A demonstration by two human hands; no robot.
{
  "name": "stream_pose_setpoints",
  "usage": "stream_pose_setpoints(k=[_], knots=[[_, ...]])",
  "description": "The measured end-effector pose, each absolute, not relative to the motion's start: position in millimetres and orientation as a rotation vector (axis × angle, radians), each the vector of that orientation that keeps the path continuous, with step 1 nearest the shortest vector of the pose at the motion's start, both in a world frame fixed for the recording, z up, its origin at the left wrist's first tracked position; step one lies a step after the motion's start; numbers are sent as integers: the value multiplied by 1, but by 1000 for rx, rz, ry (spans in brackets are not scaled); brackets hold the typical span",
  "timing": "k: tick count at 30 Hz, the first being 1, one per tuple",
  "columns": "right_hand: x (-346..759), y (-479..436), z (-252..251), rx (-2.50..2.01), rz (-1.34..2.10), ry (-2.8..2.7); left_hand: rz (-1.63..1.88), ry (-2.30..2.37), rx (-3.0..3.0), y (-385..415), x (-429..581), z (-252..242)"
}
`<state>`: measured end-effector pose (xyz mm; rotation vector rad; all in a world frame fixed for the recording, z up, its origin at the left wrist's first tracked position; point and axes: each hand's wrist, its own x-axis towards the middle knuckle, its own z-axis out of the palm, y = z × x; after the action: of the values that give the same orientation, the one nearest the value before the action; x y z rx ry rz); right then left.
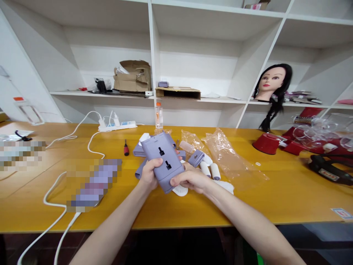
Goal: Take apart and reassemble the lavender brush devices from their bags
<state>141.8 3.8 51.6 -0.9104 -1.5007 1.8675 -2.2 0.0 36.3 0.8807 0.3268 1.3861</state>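
A lavender plastic casing (164,159) with two dark slots on its face is held above the yellow table (275,198). My left hand (148,173) grips its left side with the fingers wrapped round it. My right hand (190,180) is closed on its lower right end. Behind it lie more lavender parts (196,157), white rollers (211,170) and a small red-handled screwdriver (126,147). White oval pieces (180,190) lie under my hands.
Clear plastic bags (228,156) lie right of the parts. A white power strip (118,126) with cables sits at the back. Red items (267,142) and a black tool (329,169) are at the right. A mannequin head (271,82) and cardboard boxes (132,76) sit on white shelves.
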Motion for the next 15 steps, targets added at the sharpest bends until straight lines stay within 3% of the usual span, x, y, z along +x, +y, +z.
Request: stream_pose_setpoints(k=[6,15], knots=[[136,-8,47,-906,1779,-1477,1428,199,862,-6,0,35],[138,8,33,-773,1924,-1471,1366,183,885,0,-7,32]])
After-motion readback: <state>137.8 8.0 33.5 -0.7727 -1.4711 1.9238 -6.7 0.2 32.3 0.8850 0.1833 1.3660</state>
